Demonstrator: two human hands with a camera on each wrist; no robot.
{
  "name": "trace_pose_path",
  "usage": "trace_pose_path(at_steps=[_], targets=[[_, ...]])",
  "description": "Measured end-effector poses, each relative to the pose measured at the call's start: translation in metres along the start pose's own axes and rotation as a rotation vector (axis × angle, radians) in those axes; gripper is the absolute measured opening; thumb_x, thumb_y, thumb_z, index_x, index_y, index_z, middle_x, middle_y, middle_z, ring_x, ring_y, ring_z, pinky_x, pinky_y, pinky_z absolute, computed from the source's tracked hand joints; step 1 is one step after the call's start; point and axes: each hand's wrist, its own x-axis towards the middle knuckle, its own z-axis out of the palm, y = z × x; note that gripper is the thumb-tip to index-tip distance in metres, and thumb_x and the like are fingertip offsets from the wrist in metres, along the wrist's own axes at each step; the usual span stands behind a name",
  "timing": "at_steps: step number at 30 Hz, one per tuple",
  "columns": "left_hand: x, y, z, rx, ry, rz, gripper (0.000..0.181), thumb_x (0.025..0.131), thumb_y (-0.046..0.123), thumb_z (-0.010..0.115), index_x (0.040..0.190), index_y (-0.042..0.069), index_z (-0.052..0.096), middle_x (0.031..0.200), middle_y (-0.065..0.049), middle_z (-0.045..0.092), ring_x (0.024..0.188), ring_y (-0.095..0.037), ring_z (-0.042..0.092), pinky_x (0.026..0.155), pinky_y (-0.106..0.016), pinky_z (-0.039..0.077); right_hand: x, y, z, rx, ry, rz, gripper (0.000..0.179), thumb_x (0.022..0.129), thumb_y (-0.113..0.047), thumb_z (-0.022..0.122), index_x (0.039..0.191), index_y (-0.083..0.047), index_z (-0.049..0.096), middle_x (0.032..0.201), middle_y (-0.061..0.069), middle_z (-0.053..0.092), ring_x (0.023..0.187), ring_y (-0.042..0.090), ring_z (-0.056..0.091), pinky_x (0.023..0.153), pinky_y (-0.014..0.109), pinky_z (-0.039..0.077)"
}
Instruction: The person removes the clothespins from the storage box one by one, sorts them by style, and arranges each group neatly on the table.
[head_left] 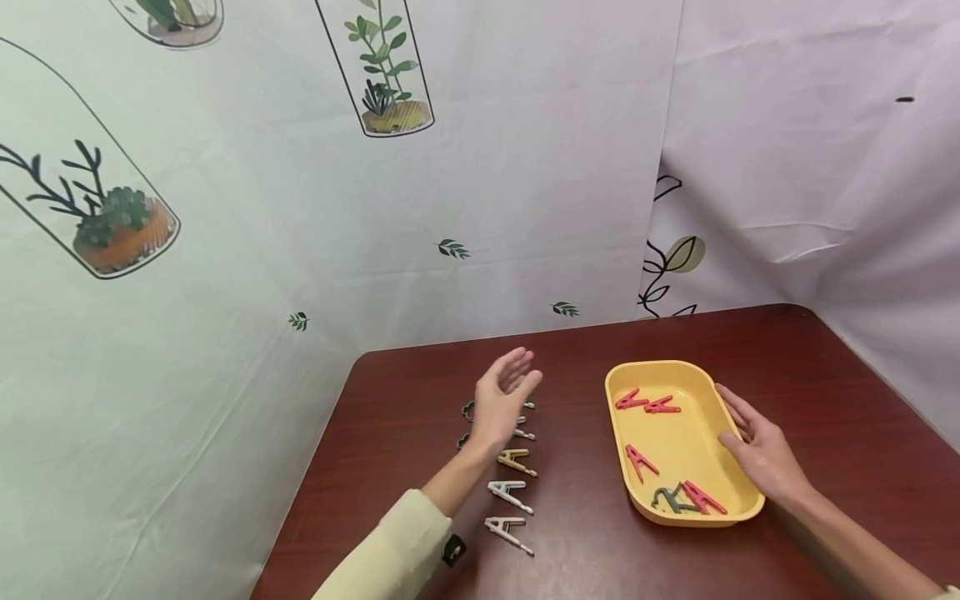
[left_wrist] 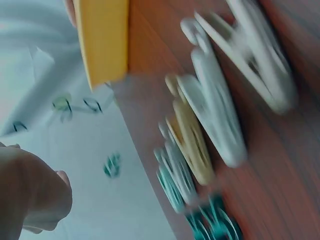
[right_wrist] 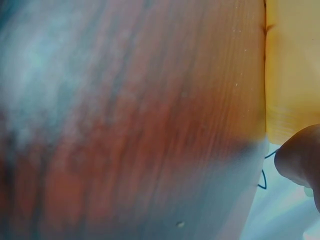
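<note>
My left hand point(head_left: 501, 404) is raised over the table's left part, fingers extended and nothing held. Beneath and beside it runs a column of clothespins: a yellow one point(head_left: 516, 460), a white one point(head_left: 508, 493) and a pale pinkish one point(head_left: 507, 528) nearest me, with lighter ones partly hidden behind the hand. Dark green clips point(left_wrist: 215, 220) lie left of the column. On the right, my right hand point(head_left: 765, 454) holds the long side of a yellow tray point(head_left: 678, 446), thumb over the rim. Inside are several pink clothespins point(head_left: 637, 461) and a dark green clip point(head_left: 670, 500).
The dark red-brown table point(head_left: 570, 517) has a rounded far edge near a white wall cloth point(head_left: 525, 208) printed with plants. A small black object point(head_left: 454, 550) shows beside the left sleeve. Bare tabletop separates the clothespin column from the tray.
</note>
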Motion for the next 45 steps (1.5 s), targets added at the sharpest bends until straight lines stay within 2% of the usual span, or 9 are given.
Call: trace_pose_path(at_steps=[7,10,17,25,28,31,35,39,45], targets=[[-0.02,0.006,0.055,-0.058,-0.064,-0.072,0.048,0.097,0.007,0.078,0.142,-0.002,0.061,0.136,-0.019,0.069,0.13,-0.035,0.064,0.112,-0.041,0.05,0.001,0.0,0.0,-0.004,-0.001,0.008,0.064,0.104,0.008,0.054,0.162,0.008,0.029,0.153,0.043,0.037,0.105,-0.02,0.054,0.072,0.015,0.058],[-0.033,0.005,0.076,-0.026,-0.106,-0.117,0.046,0.096,0.01,0.08,0.138,0.0,0.066,0.133,-0.017,0.071,0.126,-0.033,0.067,0.105,-0.032,0.054,0.001,0.0,0.001,0.001,-0.002,0.004,0.064,0.104,0.008,0.054,0.162,0.008,0.028,0.153,0.043,0.037,0.103,-0.018,0.056,0.071,0.017,0.059],[-0.055,0.001,0.11,0.14,-0.184,-0.198,0.036,0.09,0.016,0.088,0.124,0.009,0.077,0.114,-0.002,0.079,0.102,-0.007,0.074,0.088,-0.018,0.058,0.001,-0.001,0.0,-0.004,0.004,-0.003,0.064,0.103,0.008,0.054,0.162,0.008,0.029,0.152,0.043,0.037,0.103,-0.018,0.056,0.07,0.016,0.059],[-0.062,0.002,0.13,0.424,-0.321,-0.183,0.038,0.086,0.023,0.092,0.12,0.011,0.08,0.101,0.011,0.08,0.089,0.004,0.073,0.075,-0.008,0.053,0.001,-0.001,-0.001,0.013,0.004,-0.022,0.064,0.103,0.01,0.053,0.162,0.01,0.029,0.152,0.045,0.036,0.106,-0.019,0.055,0.071,0.017,0.06],[-0.061,0.002,0.134,0.546,-0.361,-0.158,0.036,0.085,0.027,0.093,0.117,0.014,0.081,0.097,0.014,0.08,0.084,0.009,0.071,0.077,-0.007,0.051,0.002,-0.001,-0.001,0.013,0.003,-0.027,0.064,0.103,0.01,0.053,0.161,0.01,0.029,0.152,0.046,0.036,0.106,-0.019,0.055,0.071,0.017,0.06],[-0.06,0.003,0.137,0.67,-0.402,-0.131,0.034,0.084,0.031,0.093,0.113,0.017,0.082,0.092,0.017,0.079,0.081,0.013,0.069,0.087,-0.012,0.05,0.001,0.0,-0.001,0.01,0.001,-0.029,0.063,0.102,0.01,0.053,0.161,0.01,0.029,0.151,0.046,0.036,0.106,-0.019,0.055,0.071,0.016,0.059],[-0.058,0.005,0.14,0.774,-0.464,-0.087,0.032,0.084,0.032,0.093,0.111,0.019,0.083,0.089,0.02,0.078,0.08,0.016,0.066,0.097,-0.017,0.048,0.001,-0.001,-0.001,0.002,0.001,-0.023,0.064,0.102,0.01,0.054,0.161,0.01,0.029,0.151,0.046,0.037,0.106,-0.02,0.054,0.071,0.016,0.059],[-0.057,0.005,0.143,0.856,-0.533,-0.036,0.028,0.086,0.032,0.092,0.109,0.021,0.083,0.087,0.021,0.077,0.079,0.018,0.063,0.09,-0.011,0.046,0.001,-0.002,-0.001,-0.01,0.002,-0.019,0.064,0.103,0.01,0.054,0.162,0.009,0.029,0.152,0.045,0.037,0.106,-0.02,0.053,0.071,0.015,0.059],[-0.056,0.003,0.147,1.02,-0.61,0.036,0.02,0.087,0.036,0.091,0.103,0.027,0.083,0.083,0.026,0.075,0.081,0.019,0.06,0.088,-0.011,0.044,0.0,-0.001,-0.001,-0.023,0.005,-0.02,0.064,0.102,0.01,0.055,0.161,0.009,0.03,0.152,0.045,0.038,0.107,-0.021,0.051,0.071,0.013,0.057]])
